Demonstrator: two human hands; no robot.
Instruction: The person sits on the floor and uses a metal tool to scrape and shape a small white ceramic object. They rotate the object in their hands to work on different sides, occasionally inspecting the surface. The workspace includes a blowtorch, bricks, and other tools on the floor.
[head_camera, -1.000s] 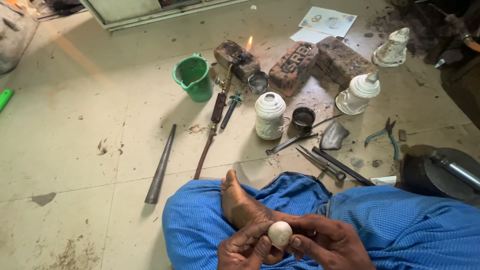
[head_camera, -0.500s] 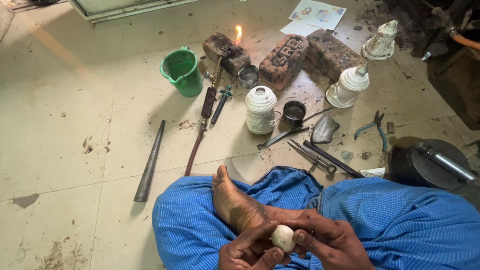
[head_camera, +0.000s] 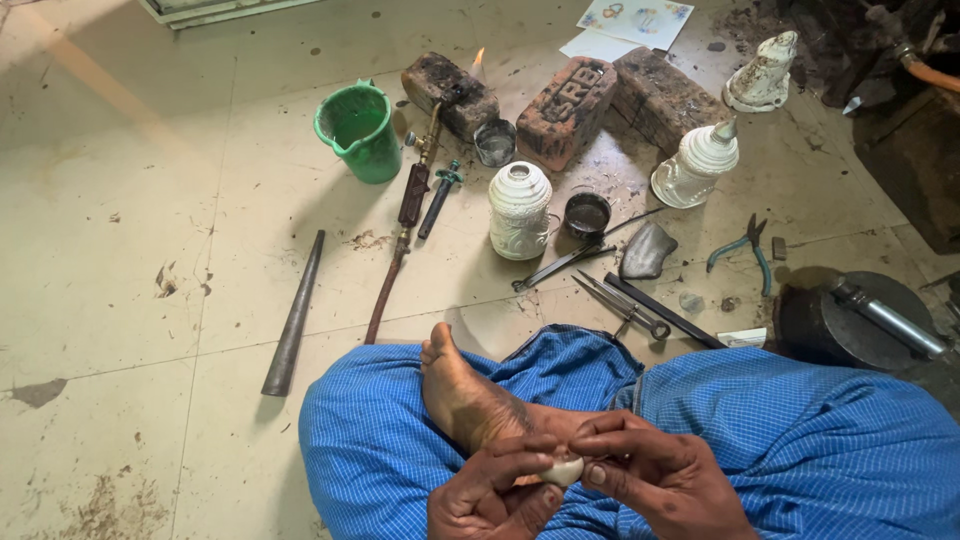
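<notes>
Small whitish rounded piece (head_camera: 563, 468) pinched right between both hands, low in the middle of the shot, just above the crossed legs in blue checked cloth (head_camera: 800, 440). Left hand (head_camera: 490, 490) curled under and around it, thumb and fingers closed snug on the lower left side; right hand (head_camera: 665, 475) coming in from the other side, fingertips (head_camera: 596, 474) pressed tight against its right edge, so most of it hidden, only a pale sliver showing. Bare foot (head_camera: 465, 395) resting sole-up just behind the hands, touching the left wrist area. Further out on the tiled floor (head_camera: 150, 200): compasses-type metal tool (head_camera: 625, 305) and a dark flat bar (head_camera: 665, 312) just past the knee, a white ribbed jar-shaped piece (head_camera: 520, 210) beyond that with a small dark cup (head_camera: 587, 215) beside it. Long tapered metal rod (head_camera: 293, 315) lying off to the left, well apart from the hands. Green bucket (head_camera: 358, 130) at the back left, bricks (head_camera: 575, 100) in a row at the back with a small flame (head_camera: 478, 62) between two of them. Blue-handled pliers (head_camera: 745, 250) over to the right, near a round dark metal block (head_camera: 850, 320).
</notes>
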